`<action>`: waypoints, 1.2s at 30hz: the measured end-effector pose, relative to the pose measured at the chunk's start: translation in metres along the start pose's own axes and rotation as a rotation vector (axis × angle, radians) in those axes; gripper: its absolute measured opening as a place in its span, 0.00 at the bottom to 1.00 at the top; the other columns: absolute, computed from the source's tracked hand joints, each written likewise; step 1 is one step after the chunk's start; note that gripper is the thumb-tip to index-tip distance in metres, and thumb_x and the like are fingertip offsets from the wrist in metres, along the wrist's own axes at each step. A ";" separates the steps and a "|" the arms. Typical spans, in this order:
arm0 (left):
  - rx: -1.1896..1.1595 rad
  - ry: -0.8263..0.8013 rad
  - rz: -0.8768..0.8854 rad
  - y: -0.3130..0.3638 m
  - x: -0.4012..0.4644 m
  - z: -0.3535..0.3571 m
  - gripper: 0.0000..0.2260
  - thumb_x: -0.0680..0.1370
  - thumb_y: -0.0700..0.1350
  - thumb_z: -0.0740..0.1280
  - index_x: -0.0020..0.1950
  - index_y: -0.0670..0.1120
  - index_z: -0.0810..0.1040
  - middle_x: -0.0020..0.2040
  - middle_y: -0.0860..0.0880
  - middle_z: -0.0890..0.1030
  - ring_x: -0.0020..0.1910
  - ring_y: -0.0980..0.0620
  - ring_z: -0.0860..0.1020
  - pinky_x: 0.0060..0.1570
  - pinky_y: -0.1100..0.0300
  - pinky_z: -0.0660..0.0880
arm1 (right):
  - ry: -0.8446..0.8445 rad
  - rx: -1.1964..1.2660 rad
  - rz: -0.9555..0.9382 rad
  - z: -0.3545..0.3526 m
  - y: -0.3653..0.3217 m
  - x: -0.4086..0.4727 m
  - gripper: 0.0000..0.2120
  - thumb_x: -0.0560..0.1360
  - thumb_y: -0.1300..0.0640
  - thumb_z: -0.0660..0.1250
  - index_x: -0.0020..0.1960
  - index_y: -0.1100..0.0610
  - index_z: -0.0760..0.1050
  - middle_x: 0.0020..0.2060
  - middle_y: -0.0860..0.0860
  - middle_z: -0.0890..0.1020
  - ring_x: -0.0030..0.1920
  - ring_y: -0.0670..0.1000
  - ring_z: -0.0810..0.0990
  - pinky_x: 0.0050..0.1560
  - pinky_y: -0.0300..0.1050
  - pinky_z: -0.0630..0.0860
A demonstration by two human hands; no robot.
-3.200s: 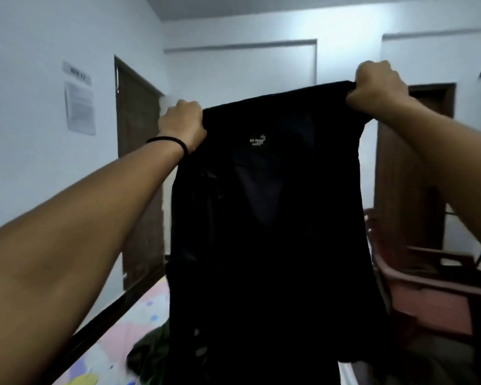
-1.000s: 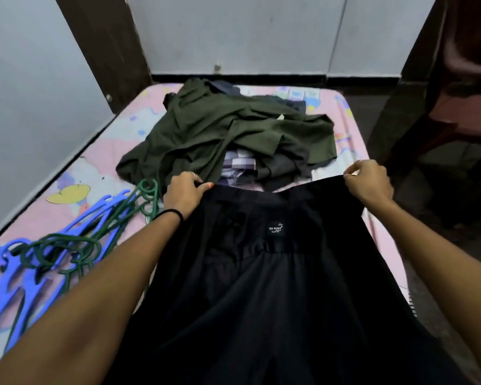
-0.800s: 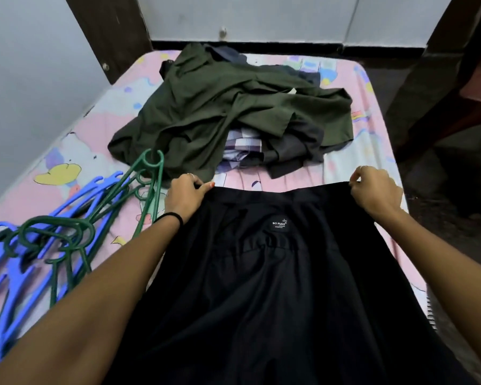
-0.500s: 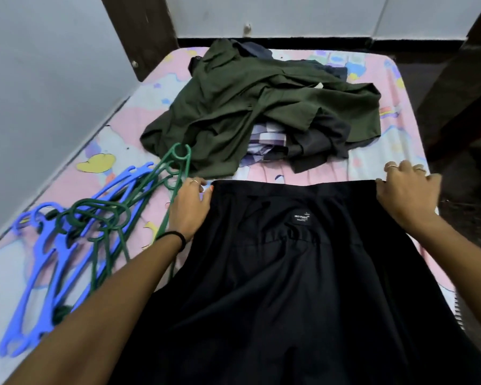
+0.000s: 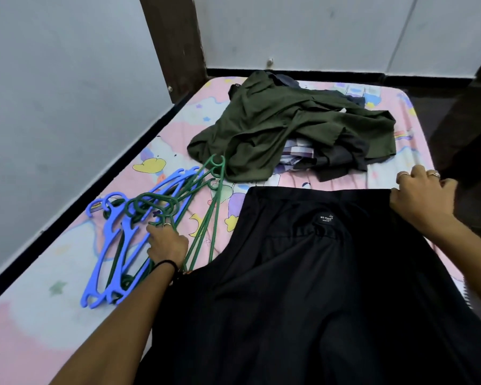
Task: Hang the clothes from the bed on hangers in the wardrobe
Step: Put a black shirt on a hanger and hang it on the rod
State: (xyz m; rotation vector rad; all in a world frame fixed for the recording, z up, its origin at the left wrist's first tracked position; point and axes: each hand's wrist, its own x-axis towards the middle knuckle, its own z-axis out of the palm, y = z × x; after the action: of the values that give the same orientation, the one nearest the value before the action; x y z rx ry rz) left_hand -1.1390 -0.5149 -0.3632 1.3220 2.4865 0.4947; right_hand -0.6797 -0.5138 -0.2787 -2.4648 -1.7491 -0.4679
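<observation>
Black garment [image 5: 331, 273] w/ small white label is spread flat on the pink patterned bed [image 5: 67, 315], near side. Olive-green clothes pile [image 5: 289, 129] is heaped at far end, checked fabric tucked under it. Blue hangers [image 5: 106, 245] & green hangers [image 5: 206, 218] are tangled on the left.

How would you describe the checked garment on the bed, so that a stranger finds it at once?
Start at the pink cartoon-print bed sheet and go to the heap of clothes at its far end. Under the crumpled olive-green shirt, beside a dark grey cloth, peeks the white-and-purple checked fabric, the only patterned piece there.
</observation>
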 end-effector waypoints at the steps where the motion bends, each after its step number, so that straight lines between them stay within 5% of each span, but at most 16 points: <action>1: -0.012 0.010 0.008 -0.001 0.000 -0.001 0.06 0.76 0.39 0.62 0.46 0.36 0.72 0.61 0.37 0.65 0.48 0.34 0.73 0.51 0.43 0.73 | -0.009 -0.005 -0.003 -0.006 -0.001 -0.002 0.11 0.70 0.63 0.66 0.50 0.67 0.78 0.49 0.64 0.74 0.54 0.65 0.73 0.56 0.59 0.64; 5: -0.288 0.131 0.278 0.008 -0.005 -0.013 0.10 0.81 0.39 0.58 0.52 0.33 0.73 0.60 0.36 0.69 0.54 0.36 0.71 0.53 0.49 0.69 | -0.064 -0.003 -0.012 -0.033 -0.005 -0.006 0.12 0.72 0.60 0.65 0.53 0.64 0.77 0.53 0.62 0.73 0.56 0.64 0.72 0.57 0.60 0.66; 10: -0.587 0.063 0.638 0.058 -0.008 -0.080 0.05 0.83 0.41 0.57 0.53 0.45 0.71 0.45 0.46 0.79 0.33 0.47 0.81 0.32 0.56 0.79 | 0.065 0.326 -0.056 -0.081 -0.030 -0.010 0.13 0.76 0.56 0.64 0.58 0.62 0.75 0.58 0.62 0.72 0.58 0.67 0.73 0.57 0.61 0.68; 14: -0.435 0.056 0.921 0.090 -0.022 -0.127 0.06 0.83 0.41 0.56 0.56 0.45 0.71 0.37 0.47 0.79 0.23 0.56 0.75 0.26 0.61 0.72 | 0.258 0.427 -0.261 -0.113 -0.060 -0.019 0.22 0.75 0.53 0.67 0.66 0.60 0.70 0.62 0.60 0.71 0.60 0.65 0.73 0.58 0.61 0.70; 19: -0.282 -0.006 1.197 0.116 -0.048 -0.152 0.07 0.82 0.42 0.58 0.57 0.44 0.73 0.33 0.47 0.79 0.27 0.63 0.74 0.31 0.67 0.67 | 0.479 0.379 -0.422 -0.141 -0.085 -0.031 0.33 0.72 0.48 0.71 0.71 0.60 0.64 0.68 0.61 0.69 0.62 0.64 0.73 0.60 0.59 0.67; 23: -0.217 -0.062 1.279 0.129 -0.067 -0.156 0.05 0.83 0.46 0.58 0.54 0.47 0.71 0.33 0.49 0.79 0.23 0.56 0.74 0.32 0.58 0.73 | 0.515 0.266 -0.471 -0.147 -0.073 -0.040 0.38 0.72 0.39 0.63 0.74 0.59 0.60 0.72 0.61 0.65 0.70 0.61 0.68 0.69 0.59 0.59; 25: -0.176 -0.136 1.327 0.135 -0.076 -0.152 0.02 0.83 0.49 0.57 0.51 0.53 0.67 0.33 0.47 0.79 0.21 0.54 0.74 0.31 0.58 0.74 | 0.476 0.231 -0.514 -0.147 -0.062 -0.043 0.34 0.73 0.37 0.56 0.71 0.58 0.64 0.69 0.60 0.70 0.67 0.60 0.71 0.68 0.59 0.59; 28: -0.189 -0.192 1.353 0.147 -0.091 -0.140 0.07 0.82 0.52 0.55 0.51 0.51 0.67 0.32 0.44 0.79 0.21 0.54 0.76 0.29 0.61 0.73 | 0.398 0.255 -0.635 -0.144 -0.046 -0.051 0.28 0.77 0.39 0.50 0.56 0.60 0.76 0.48 0.57 0.83 0.44 0.61 0.83 0.46 0.54 0.75; 30: -0.187 -0.230 1.353 0.155 -0.097 -0.130 0.10 0.83 0.50 0.56 0.51 0.44 0.68 0.32 0.47 0.78 0.22 0.54 0.76 0.28 0.59 0.74 | 0.431 0.298 -0.618 -0.138 -0.039 -0.060 0.23 0.78 0.42 0.53 0.53 0.60 0.76 0.44 0.56 0.84 0.34 0.62 0.82 0.28 0.50 0.75; 33: -0.179 -0.222 1.373 0.165 -0.099 -0.113 0.11 0.82 0.52 0.57 0.50 0.44 0.70 0.37 0.49 0.79 0.33 0.49 0.79 0.37 0.51 0.77 | 0.432 0.296 -0.532 -0.126 -0.031 -0.066 0.19 0.80 0.45 0.55 0.53 0.58 0.75 0.45 0.54 0.84 0.33 0.62 0.82 0.24 0.48 0.74; 36: -0.093 -0.119 1.362 0.166 -0.087 -0.096 0.19 0.78 0.58 0.64 0.60 0.45 0.74 0.53 0.48 0.79 0.53 0.47 0.77 0.52 0.50 0.74 | 0.416 0.212 -0.516 -0.114 -0.022 -0.066 0.17 0.80 0.48 0.52 0.51 0.59 0.74 0.40 0.56 0.84 0.30 0.61 0.81 0.24 0.43 0.66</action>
State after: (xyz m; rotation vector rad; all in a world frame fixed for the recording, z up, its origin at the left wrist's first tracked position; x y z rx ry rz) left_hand -1.0075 -0.5168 -0.1993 2.7094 1.0949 0.7018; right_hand -0.7424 -0.5941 -0.1921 -1.6123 -2.0908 -0.7244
